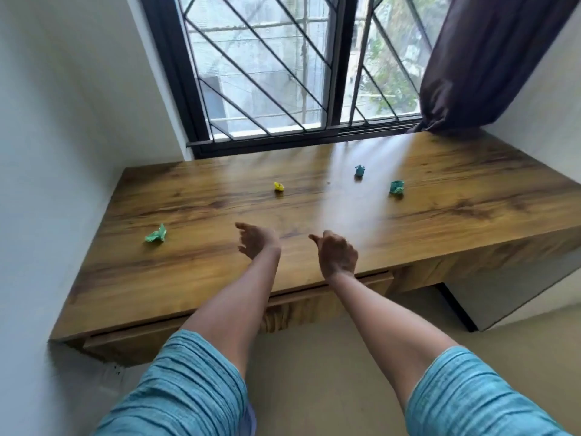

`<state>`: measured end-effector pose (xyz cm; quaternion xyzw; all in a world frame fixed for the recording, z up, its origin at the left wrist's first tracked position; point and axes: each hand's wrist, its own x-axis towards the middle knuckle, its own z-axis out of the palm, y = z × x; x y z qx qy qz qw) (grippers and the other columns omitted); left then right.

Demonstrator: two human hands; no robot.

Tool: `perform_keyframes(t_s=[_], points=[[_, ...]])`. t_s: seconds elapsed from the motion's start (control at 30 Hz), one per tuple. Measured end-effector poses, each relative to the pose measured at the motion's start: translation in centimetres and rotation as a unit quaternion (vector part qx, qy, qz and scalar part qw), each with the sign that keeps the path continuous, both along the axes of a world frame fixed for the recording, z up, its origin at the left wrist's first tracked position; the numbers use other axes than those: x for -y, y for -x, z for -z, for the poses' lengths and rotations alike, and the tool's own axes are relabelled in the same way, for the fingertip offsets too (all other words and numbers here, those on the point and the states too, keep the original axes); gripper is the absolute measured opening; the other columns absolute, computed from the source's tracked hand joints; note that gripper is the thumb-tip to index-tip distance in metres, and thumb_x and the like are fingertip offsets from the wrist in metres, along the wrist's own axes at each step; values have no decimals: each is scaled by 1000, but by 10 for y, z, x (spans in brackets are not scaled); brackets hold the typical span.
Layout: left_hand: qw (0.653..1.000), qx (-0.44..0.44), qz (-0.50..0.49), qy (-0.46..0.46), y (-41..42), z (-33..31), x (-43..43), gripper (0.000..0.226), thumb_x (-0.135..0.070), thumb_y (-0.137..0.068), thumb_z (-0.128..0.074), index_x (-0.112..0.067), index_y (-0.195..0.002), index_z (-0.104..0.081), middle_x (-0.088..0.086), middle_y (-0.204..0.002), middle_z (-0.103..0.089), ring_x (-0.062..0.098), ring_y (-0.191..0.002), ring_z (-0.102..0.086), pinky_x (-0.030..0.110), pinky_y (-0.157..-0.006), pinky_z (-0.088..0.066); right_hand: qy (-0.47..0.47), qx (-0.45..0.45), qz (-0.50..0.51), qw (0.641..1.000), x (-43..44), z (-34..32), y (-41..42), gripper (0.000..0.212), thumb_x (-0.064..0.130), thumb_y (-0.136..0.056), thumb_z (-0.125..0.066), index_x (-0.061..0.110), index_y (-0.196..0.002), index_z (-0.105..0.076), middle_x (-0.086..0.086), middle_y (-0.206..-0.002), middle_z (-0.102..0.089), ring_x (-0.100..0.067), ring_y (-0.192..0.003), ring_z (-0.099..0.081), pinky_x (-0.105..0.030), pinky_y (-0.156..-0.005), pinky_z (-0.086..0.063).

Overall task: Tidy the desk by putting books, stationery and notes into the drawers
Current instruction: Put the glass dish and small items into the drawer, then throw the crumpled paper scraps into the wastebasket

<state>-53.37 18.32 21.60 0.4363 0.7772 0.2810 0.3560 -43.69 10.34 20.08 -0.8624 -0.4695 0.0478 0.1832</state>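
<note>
Several crumpled paper notes lie on the wooden desk (314, 253): a green one (156, 235) at the left, a yellow one (279, 186) in the middle, a blue one (359, 170) and a teal one (396, 186) further right. My left hand (256, 240) and my right hand (336, 253) hover side by side over the desk's front middle, fingers relaxed, holding nothing. A drawer front (330, 292) runs under the desk edge below my forearms, and its far end stands slightly out from the edge.
A barred window (283, 67) rises behind the desk. A dark curtain (490, 58) hangs at the back right, its hem touching the desktop. White walls close in at left and right. Beige floor (330, 372) lies below.
</note>
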Motion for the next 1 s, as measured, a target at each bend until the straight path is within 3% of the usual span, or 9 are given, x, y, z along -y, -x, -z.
perform_keyframes(t_s=[0.1,0.17,0.33,0.47,0.57,0.67,0.77,0.83,1.0], points=[[998,9,64,-28,-15,-13,-26,36,-4,-96,-40,-2,-130,-53,21,-133,-54,33,-125,-50,37,-101,-41,-4,39,35,999,-15,-4,-41,40,44,-96,-44,10,-109,-61,-13,-104,-70,-31,-98,-67,-35,-78,-52],[997,-12,73,-37,-23,-13,-45,32,-9,-97,-43,1,-124,-58,23,-131,-54,34,-124,-51,37,-99,-42,-13,52,50,997,-27,-1,-68,39,43,-95,-47,9,-110,-61,-13,-105,-69,-30,-98,-67,-35,-77,-52],[986,-117,113,-39,-48,9,-112,35,-5,-97,-37,2,-128,-52,23,-135,-50,36,-127,-47,39,-103,-40,-5,43,90,995,-72,7,-151,43,41,-91,-56,8,-118,-58,-15,-121,-56,-32,-110,-56,-37,-86,-48],[978,-130,162,-25,-74,25,-156,56,-23,-92,-59,-12,-142,-37,18,-145,-35,35,-132,-39,39,-105,-37,18,42,115,992,-112,13,-211,37,30,-90,-61,10,-121,-57,-18,-138,-36,-36,-121,-43,-38,-96,-39],[965,-175,197,-10,-94,35,-175,77,-30,-88,-65,-21,-150,-21,14,-153,-18,34,-137,-31,40,-108,-34,44,13,126,991,-132,18,-246,45,26,-92,-57,16,-134,-44,-20,-149,-19,-39,-131,-30,-41,-101,-34],[957,-216,194,-11,-107,53,-195,71,-30,-92,-58,-20,-151,-20,13,-155,-16,32,-139,-27,38,-109,-33,69,-7,124,990,-152,31,-277,53,27,-94,-54,24,-142,-31,-21,-154,-9,-41,-137,-23,-43,-106,-30],[960,-227,157,-46,-112,70,-200,44,-22,-98,-43,-12,-141,-42,13,-147,-35,29,-133,-36,36,-105,-35,64,-6,132,989,-163,42,-285,43,21,-97,-44,15,-139,-38,-22,-148,-23,-41,-131,-33,-40,-107,-31],[955,-242,149,-85,-112,74,-198,31,-17,-97,-40,-7,-118,-60,15,-128,-53,30,-118,-50,34,-92,-42,37,-9,146,989,-171,47,-278,35,10,-98,-36,-1,-130,-45,-27,-136,-37,-41,-126,-38,-41,-105,-31],[958,-206,137,-147,-102,73,-180,26,-4,-93,-44,0,-99,-68,20,-108,-63,34,-103,-60,39,-84,-47,-48,-20,103,993,-178,55,-231,33,-4,-92,-34,-3,-118,-53,-22,-122,-47,-39,-112,-46,-40,-93,-42]])
